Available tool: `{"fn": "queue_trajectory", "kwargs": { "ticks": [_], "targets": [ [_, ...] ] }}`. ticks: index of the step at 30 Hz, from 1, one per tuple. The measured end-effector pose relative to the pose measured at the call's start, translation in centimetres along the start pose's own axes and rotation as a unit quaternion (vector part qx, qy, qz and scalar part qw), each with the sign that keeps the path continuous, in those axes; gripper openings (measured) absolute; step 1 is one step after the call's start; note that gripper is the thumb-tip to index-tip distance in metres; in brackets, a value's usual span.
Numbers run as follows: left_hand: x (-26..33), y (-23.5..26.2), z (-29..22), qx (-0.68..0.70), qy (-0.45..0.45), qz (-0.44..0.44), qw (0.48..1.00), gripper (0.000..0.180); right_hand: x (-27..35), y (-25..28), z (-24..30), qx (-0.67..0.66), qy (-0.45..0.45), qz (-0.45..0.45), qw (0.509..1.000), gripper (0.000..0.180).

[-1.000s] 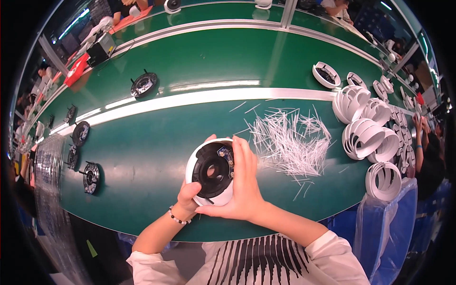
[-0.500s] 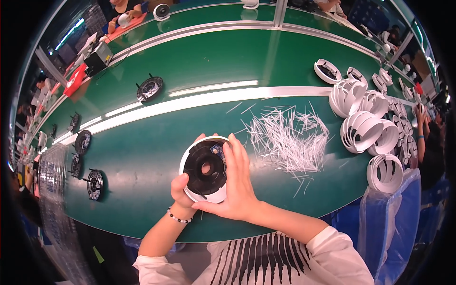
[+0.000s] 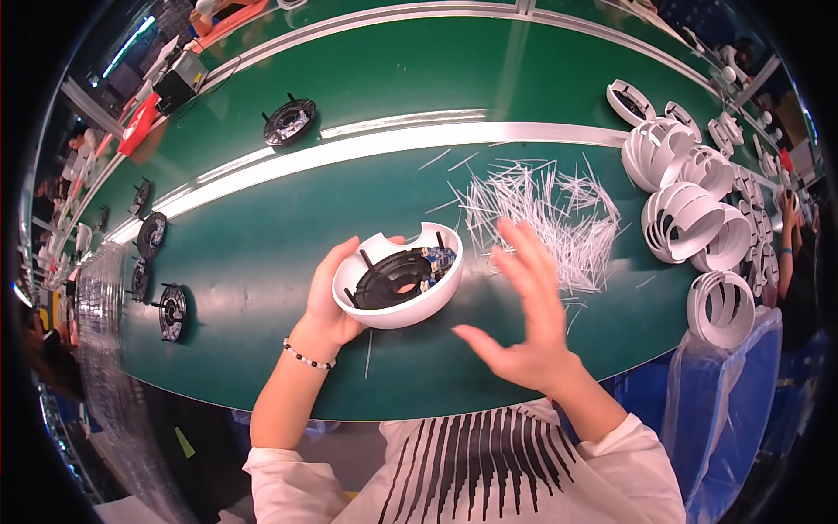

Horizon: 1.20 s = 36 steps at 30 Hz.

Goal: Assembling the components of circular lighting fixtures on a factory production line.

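Note:
My left hand (image 3: 330,293) grips a white round plastic housing (image 3: 410,313) by its left side, tilted over the green table. Inside the housing sits a black ring-shaped part (image 3: 384,281) with upright posts and a small blue circuit board (image 3: 439,260) at its right. To the right of the housing my right hand (image 3: 528,319) is apart from it, fingers spread, holding nothing. Beyond that hand lies a loose pile of thin white strips (image 3: 546,218). One single strip (image 3: 368,354) rests on the table just below the housing.
Stacks of white rings (image 3: 685,223) stand along the right side, above a blue bin lined with clear plastic (image 3: 724,384). Several black round parts (image 3: 173,313) lie at the left and on the conveyor (image 3: 419,79). Clear plastic trays (image 3: 100,314) are stacked at the left edge. A co-worker's arm (image 3: 788,236) shows far right.
My right hand has let go of the housing and moved right, its fingers opening. The housing, kept in my left hand, has tipped so its wall and inside show.

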<state>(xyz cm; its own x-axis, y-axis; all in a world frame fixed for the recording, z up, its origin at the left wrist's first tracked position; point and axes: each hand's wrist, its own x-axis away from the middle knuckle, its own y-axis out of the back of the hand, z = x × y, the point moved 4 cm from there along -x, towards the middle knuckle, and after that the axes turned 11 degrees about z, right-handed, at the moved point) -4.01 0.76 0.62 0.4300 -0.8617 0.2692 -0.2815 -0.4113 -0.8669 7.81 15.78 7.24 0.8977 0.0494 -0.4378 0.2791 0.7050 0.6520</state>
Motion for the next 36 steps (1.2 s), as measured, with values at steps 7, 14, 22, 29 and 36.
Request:
{"fn": "queue_trajectory", "kwargs": {
  "ticks": [7,14,22,29,36],
  "targets": [
    [-2.0,0.6,-0.7,-0.006,-0.017,-0.033,0.999,0.047,4.6,9.7,-2.6,0.198,-0.080,-0.145,0.966,0.053],
    [-11.6,-0.1,-8.4,-0.190,-0.238,-0.089,0.948,0.035,10.5,18.6,-5.7,0.221,-0.206,-0.356,0.884,0.013],
    [-23.5,3.7,-13.2,-0.166,-0.367,-0.189,0.896,0.032,9.2,18.6,-10.4,0.255,-0.282,-0.279,0.882,0.023],
    [-26.4,2.2,-15.0,-0.443,-0.402,-0.254,0.760,0.024,6.5,22.4,-10.2,0.454,-0.203,-0.244,0.832,0.038],
    [-19.5,0.5,-23.3,-0.801,-0.380,-0.292,0.360,0.026,7.6,24.2,-14.1,0.428,-0.172,-0.220,0.860,0.015]
  ]
}}
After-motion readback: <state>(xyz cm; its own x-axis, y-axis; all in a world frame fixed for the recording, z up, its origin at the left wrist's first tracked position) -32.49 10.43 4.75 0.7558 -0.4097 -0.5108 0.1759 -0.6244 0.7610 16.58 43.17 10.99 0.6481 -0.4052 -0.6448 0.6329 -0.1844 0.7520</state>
